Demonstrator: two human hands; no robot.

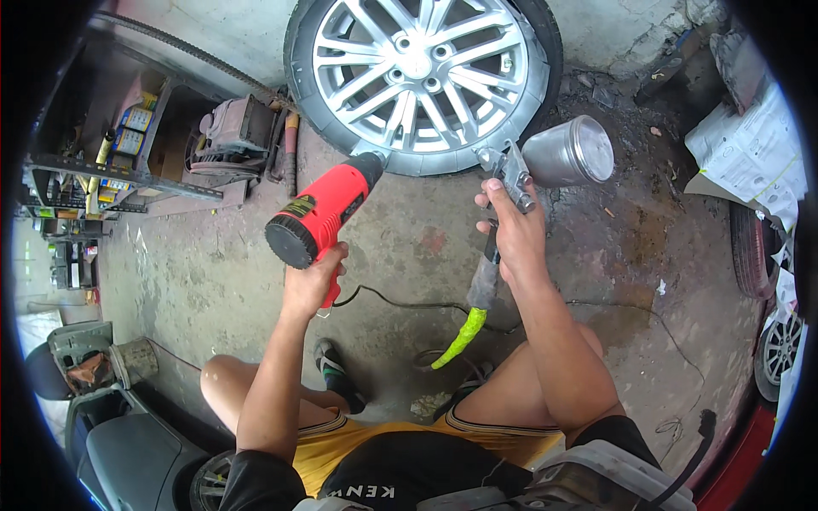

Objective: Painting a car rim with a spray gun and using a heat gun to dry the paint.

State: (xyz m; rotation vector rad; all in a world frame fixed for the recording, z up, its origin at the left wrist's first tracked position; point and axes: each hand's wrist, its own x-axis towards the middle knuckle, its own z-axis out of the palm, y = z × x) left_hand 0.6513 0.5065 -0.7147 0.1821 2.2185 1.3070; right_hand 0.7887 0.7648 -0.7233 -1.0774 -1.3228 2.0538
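My left hand (317, 271) is wrapped round the handle of a red and black heat gun (328, 204), its nozzle pointing up at the lower left of the wheel. In my right hand (514, 223) is a metal spray gun (515, 176) with a round silver paint cup (569, 152) tilted to the right. A grey-wrapped hose with a bright yellow-green section (462, 338) hangs below its handle. Ahead stands a silver multi-spoke alloy wheel (417, 61), its tire (434, 162) lined with grey masking round the rim. Both tools are close to the wheel's lower edge.
Shelving (128, 180) with boxes and a belt-driven compressor (232, 136) line the left. A black cord (400, 303) crosses the concrete floor. Paper-covered parts (750, 140) and another tire (750, 249) stand at right. A bucket (135, 361) and dark car panel (136, 443) sit lower left.
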